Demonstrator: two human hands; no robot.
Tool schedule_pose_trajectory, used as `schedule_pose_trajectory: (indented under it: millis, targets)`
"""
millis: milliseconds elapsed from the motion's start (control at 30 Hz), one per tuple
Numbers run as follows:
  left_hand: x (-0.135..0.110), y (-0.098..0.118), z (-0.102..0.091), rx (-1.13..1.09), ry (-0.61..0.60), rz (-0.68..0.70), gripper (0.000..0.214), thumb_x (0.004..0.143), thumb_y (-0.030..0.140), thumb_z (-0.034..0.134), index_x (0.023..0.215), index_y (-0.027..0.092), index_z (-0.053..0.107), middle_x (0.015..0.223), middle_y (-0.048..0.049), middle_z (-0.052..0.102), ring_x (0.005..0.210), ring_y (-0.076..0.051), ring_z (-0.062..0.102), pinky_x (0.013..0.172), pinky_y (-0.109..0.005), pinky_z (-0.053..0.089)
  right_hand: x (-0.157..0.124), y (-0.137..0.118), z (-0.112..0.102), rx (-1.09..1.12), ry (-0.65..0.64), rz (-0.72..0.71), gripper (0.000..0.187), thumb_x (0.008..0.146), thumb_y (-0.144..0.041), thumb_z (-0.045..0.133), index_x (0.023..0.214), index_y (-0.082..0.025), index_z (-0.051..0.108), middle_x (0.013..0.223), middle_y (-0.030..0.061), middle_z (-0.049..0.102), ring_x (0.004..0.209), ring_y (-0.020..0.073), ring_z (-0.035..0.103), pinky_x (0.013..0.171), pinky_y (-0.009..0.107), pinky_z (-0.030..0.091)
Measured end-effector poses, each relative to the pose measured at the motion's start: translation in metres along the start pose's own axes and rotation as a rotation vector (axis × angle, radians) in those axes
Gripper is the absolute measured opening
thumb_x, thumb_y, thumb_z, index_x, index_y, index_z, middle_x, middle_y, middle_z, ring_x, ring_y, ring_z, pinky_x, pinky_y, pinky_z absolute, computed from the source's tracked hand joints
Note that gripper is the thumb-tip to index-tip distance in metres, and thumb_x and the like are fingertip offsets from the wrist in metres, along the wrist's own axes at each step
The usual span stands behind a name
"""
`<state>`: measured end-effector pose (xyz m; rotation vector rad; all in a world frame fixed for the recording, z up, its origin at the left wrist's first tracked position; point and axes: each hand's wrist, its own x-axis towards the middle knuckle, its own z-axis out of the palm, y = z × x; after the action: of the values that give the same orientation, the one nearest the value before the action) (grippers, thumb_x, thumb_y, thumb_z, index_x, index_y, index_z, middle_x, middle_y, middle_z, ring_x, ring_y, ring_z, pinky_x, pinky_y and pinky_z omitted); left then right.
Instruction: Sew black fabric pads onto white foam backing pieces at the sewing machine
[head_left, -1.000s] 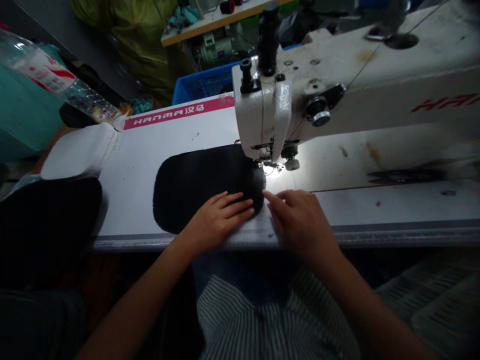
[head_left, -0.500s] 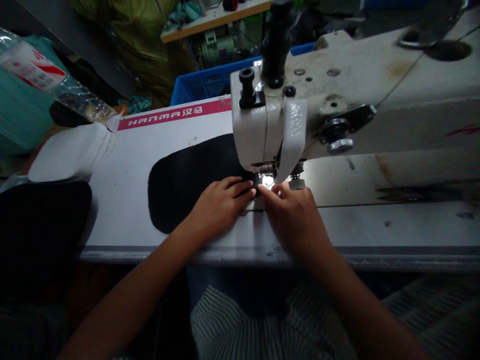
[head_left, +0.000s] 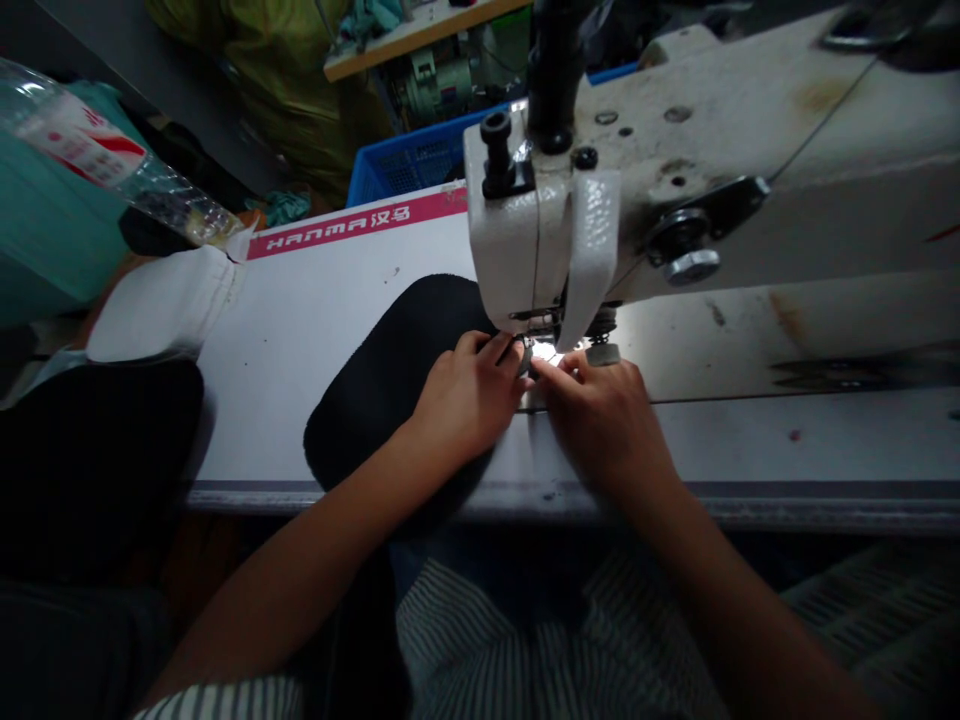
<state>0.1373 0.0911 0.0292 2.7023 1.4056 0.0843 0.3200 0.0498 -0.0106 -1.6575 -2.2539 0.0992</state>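
A rounded black fabric piece (head_left: 397, 355) lies flat on the white sewing table (head_left: 300, 330), its right end reaching beneath the head of the sewing machine (head_left: 506, 240). My left hand (head_left: 469, 395) rests over that end, fingers curled and closed on the fabric close to the lit needle area. Just right of it, my right hand (head_left: 607, 410) is closed, with thumb and index finger pinched by the presser foot. Whatever sits between those fingertips is too small to make out. The needle itself is hidden.
On the left are a white padded piece (head_left: 161, 305), another black piece (head_left: 97, 450) and a clear plastic bottle (head_left: 142, 170). Behind the table stands a blue crate (head_left: 409, 155). Dark scissors-like snips (head_left: 847, 372) lie on the machine bed at right.
The black fabric piece has turned, its near side swinging toward the table's front edge. My left fingers have curled and moved up nearer the presser foot. The view has shifted slightly.
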Motion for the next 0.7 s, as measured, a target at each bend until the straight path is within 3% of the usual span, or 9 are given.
schedule_pose_trajectory:
  millis: [133, 233, 467, 700]
  targets:
    - [-0.002, -0.025, -0.004, -0.073, -0.037, 0.127, 0.038, 0.106, 0.032, 0.053, 0.136, 0.013, 0.065, 0.144, -0.0129, 0.064, 0.126, -0.032, 0.054, 0.106, -0.049, 0.054, -0.007, -0.003, -0.001, 0.113, 0.022, -0.016, 0.028, 0.102, -0.026, 0.05, 0.114, -0.025, 0.075, 0.097, 0.0087, 0.068, 0.085, 0.0233, 0.051, 0.078, 0.04, 0.037]
    - [-0.007, -0.038, 0.0, -0.133, -0.059, 0.186, 0.04, 0.105, 0.025, 0.052, 0.143, 0.013, 0.06, 0.15, -0.0119, 0.059, 0.129, -0.029, 0.051, 0.113, -0.048, 0.048, -0.01, -0.008, 0.0, 0.185, 0.056, -0.057, 0.029, 0.101, -0.023, 0.05, 0.119, -0.026, 0.073, 0.102, 0.0078, 0.069, 0.091, 0.0233, 0.054, 0.085, 0.041, 0.039]
    - [-0.022, -0.023, 0.008, -0.167, 0.034, 0.133, 0.041, 0.103, 0.024, 0.055, 0.142, 0.012, 0.06, 0.152, -0.0174, 0.055, 0.129, -0.031, 0.053, 0.109, -0.051, 0.051, -0.015, -0.019, -0.003, 0.164, 0.006, 0.023, 0.019, 0.099, -0.025, 0.056, 0.109, -0.024, 0.072, 0.096, 0.0051, 0.067, 0.089, 0.0234, 0.053, 0.088, 0.041, 0.037]
    - [-0.02, -0.033, 0.014, -0.16, 0.005, 0.303, 0.044, 0.105, 0.016, 0.048, 0.149, 0.02, 0.052, 0.155, -0.0087, 0.056, 0.141, -0.027, 0.049, 0.11, -0.047, 0.048, -0.014, -0.031, -0.005, 0.041, -0.046, 0.041, 0.018, 0.098, -0.023, 0.055, 0.109, -0.024, 0.07, 0.096, 0.0075, 0.065, 0.087, 0.0243, 0.048, 0.093, 0.045, 0.034]
